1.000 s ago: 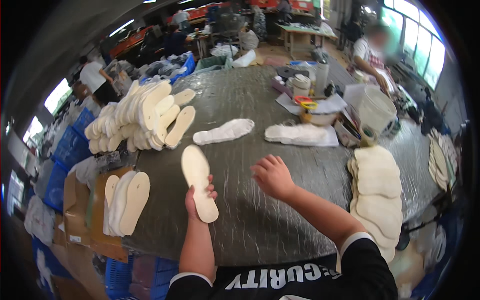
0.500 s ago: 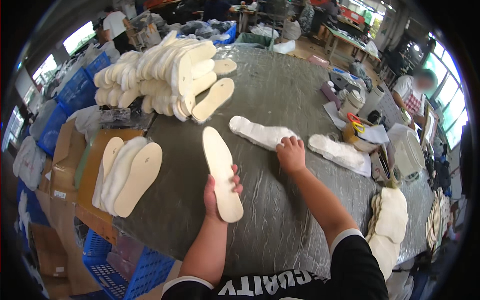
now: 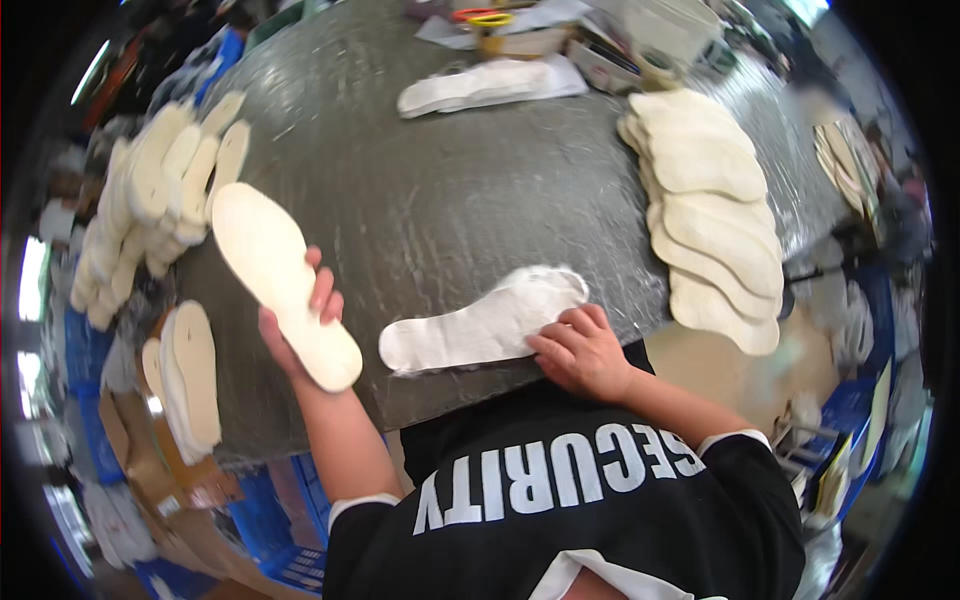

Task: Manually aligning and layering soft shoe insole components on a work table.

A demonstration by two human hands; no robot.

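I've got the left hand (image 3: 282,345) closed around a cream insole (image 3: 275,250), thumb along its left edge, fingers wrapped over the right one. It's held over the left part of the bench (image 3: 400,200), the broad end pointing far and left, the narrower heel end near, the smooth pale face towards my camera.

Over to the right hand (image 3: 585,352): fingers bent and touching the near right edge of a white fleecy insole (image 3: 460,335). I can't tell whether they're pinching it or just resting there. That piece lies on the bench by the near edge, heel to the left, fluffy toe end to the right.

Farther out, a second white insole (image 3: 475,88) lies well apart from both hands. Beyond it I see scissors (image 3: 490,19) with red and yellow handles, and a white bucket (image 3: 665,30) off to their right.

Along the right side, a spread of overlapping cream soles (image 3: 715,230) runs towards me. On the far left there's a heaped pile of insoles (image 3: 150,190); nearer, a small group of insoles (image 3: 190,370) leans by a cardboard box (image 3: 150,460). A blue basket (image 3: 305,565) shows below the near left edge.
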